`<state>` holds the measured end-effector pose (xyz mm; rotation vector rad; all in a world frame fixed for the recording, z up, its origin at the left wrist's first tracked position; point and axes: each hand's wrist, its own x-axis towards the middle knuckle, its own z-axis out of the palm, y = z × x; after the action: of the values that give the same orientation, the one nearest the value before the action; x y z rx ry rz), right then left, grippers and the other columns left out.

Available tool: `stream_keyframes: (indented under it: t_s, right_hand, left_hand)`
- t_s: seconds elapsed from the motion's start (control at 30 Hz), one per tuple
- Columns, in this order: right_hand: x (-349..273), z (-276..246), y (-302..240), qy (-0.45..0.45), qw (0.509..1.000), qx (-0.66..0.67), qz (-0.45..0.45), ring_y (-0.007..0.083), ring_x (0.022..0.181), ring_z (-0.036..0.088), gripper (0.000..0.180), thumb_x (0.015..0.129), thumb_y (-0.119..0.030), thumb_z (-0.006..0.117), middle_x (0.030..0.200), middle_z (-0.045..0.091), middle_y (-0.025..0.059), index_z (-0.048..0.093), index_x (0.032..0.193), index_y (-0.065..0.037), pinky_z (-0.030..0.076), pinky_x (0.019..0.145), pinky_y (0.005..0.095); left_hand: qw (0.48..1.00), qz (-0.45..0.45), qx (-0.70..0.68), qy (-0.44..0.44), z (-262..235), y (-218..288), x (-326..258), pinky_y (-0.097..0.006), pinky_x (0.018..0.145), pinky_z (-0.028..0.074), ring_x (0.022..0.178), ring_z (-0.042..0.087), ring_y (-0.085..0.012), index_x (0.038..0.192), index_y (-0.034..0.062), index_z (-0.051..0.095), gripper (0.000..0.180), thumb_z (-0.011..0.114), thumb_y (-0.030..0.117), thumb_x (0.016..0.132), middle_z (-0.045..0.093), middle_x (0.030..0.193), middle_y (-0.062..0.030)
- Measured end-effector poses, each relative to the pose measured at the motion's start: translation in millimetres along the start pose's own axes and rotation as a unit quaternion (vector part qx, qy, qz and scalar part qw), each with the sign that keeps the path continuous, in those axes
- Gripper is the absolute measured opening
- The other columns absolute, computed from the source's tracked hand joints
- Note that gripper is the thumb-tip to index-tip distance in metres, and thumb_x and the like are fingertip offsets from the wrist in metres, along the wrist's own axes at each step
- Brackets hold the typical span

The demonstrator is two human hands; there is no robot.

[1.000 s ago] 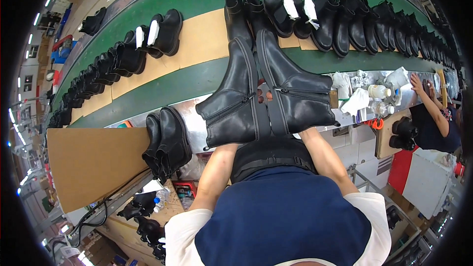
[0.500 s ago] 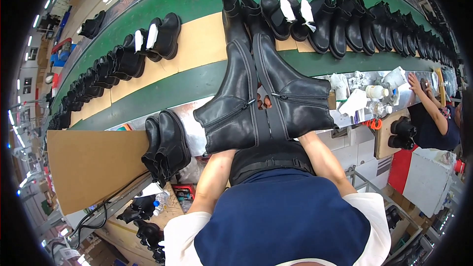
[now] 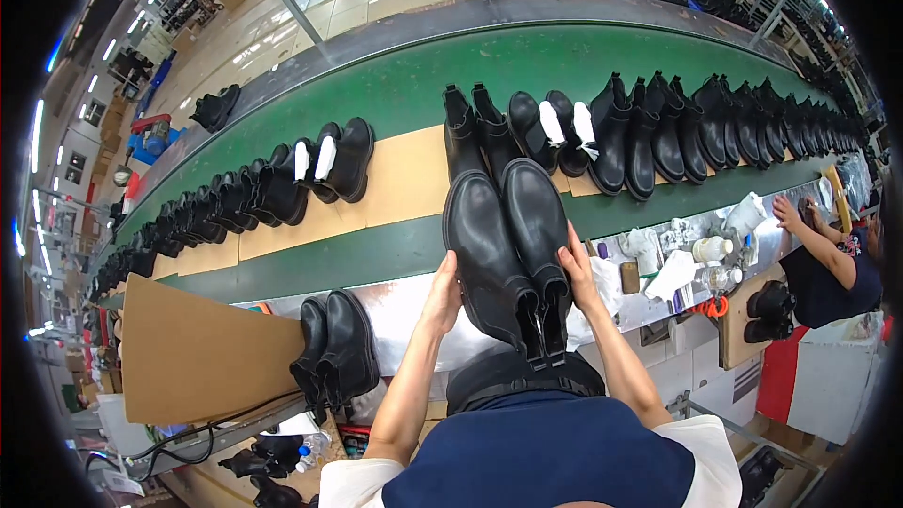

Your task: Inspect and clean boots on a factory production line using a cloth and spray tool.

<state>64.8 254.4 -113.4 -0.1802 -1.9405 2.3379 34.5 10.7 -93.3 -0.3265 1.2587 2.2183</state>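
Observation:
In front of me a pair of black ankle boots is held side by side, toes pointing away and shafts toward my waist. My left hand [image 3: 442, 295] presses against the outer side of the left boot [image 3: 484, 245]. Against the outer side of the right boot [image 3: 536, 216], my right hand [image 3: 578, 275] is closed, its thumb showing on the upper. The undersides and some of my fingers are hidden. Just beyond the toes, another pair of boots [image 3: 470, 136] stands on tan cardboard [image 3: 404, 169] on the green conveyor belt [image 3: 404, 85].
Long rows of black boots line the belt to the left [image 3: 254, 190] and right [image 3: 668, 132]. Left of me stand another boot pair [image 3: 339, 343] and a cardboard sheet [image 3: 207, 353]. Bottles [image 3: 712, 249], cloths and orange-handled scissors [image 3: 717, 306] lie rightward, near a co-worker [image 3: 837, 245].
The held boots have turned from zipper sides up, soles together, to uppers up, side by side. My hands have come from beneath to their outer sides. The view has tilted up.

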Motion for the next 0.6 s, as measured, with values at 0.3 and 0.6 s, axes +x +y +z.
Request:
stream_keyframes:
  t_s: [0.3, 0.6]
  right_hand:
    - [-18, 7, -7, -0.192, 0.657, 0.722, 0.103, 0.0207, 0.115, 0.047, 0.048, 0.094, -0.038, 0.045, 0.126, 0.048, 0.0109, 0.043, 0.128, -0.004, 0.035, 0.100, 0.0322]
    - [-55, -12, 30, -0.030, 0.998, -0.045, -0.013, 0.0207, 0.115, 0.047, 0.036, 0.096, -0.018, 0.040, 0.127, 0.047, 0.0111, 0.041, 0.129, -0.003, 0.037, 0.102, 0.0341]
  left_hand:
    - [0.996, -0.070, 0.011, 0.063, -19, -14, 8, -0.034, 0.089, 0.044, 0.104, 0.058, -0.0195, 0.122, -0.0005, 0.049, 0.061, 0.047, 0.052, 0.089, 0.061, 0.111, -0.0126]
    - [0.818, 0.317, 0.473, 0.079, 28, 44, -17, -0.031, 0.093, 0.040, 0.112, 0.050, -0.0200, 0.119, 0.0053, 0.058, 0.033, 0.058, 0.018, 0.088, 0.052, 0.123, -0.0100]
